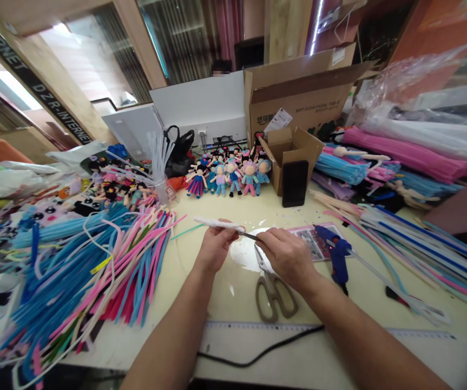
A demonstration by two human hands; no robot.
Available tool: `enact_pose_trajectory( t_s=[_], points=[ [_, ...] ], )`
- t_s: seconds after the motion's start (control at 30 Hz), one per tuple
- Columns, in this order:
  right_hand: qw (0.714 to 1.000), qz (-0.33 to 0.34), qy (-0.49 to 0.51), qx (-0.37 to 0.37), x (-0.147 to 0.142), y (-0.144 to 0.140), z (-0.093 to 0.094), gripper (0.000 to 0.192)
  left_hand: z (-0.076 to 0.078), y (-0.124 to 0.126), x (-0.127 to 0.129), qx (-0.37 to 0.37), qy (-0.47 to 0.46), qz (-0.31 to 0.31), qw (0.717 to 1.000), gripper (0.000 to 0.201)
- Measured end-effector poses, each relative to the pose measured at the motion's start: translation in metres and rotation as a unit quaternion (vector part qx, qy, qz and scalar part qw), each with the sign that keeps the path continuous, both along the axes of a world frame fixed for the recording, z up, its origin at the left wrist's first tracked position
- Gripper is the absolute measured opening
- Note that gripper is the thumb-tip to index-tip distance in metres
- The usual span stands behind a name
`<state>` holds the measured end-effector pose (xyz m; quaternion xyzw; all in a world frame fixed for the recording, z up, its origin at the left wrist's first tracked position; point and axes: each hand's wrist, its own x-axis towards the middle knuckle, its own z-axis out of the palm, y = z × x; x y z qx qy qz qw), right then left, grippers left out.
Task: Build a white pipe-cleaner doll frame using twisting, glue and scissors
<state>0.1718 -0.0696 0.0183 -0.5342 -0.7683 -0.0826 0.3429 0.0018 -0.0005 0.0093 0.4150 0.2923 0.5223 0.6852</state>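
My left hand pinches a white fuzzy pipe cleaner coil wound around a thin dark rod. My right hand grips the bare dark end of that rod, just right of the coil. Both hands hover over the pale yellow table. Beige-handled scissors lie on the table directly under my right hand. A blue glue gun stands just right of my right hand.
A big heap of blue and pink pipe cleaners fills the left. More bundles lie at the right. Small dolls line the back by cardboard boxes and a black block. A ruler and black cable lie near the front edge.
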Motion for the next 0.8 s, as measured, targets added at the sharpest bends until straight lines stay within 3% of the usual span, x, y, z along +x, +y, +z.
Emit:
enact_pose_trajectory(
  t_s=[0.8],
  points=[
    [0.980,0.045,0.161,-0.111,-0.0018,-0.0048,0.0071,0.012,0.0048,-0.0013,-0.0008,0.057,0.003,-0.018,0.998,0.012]
  ],
)
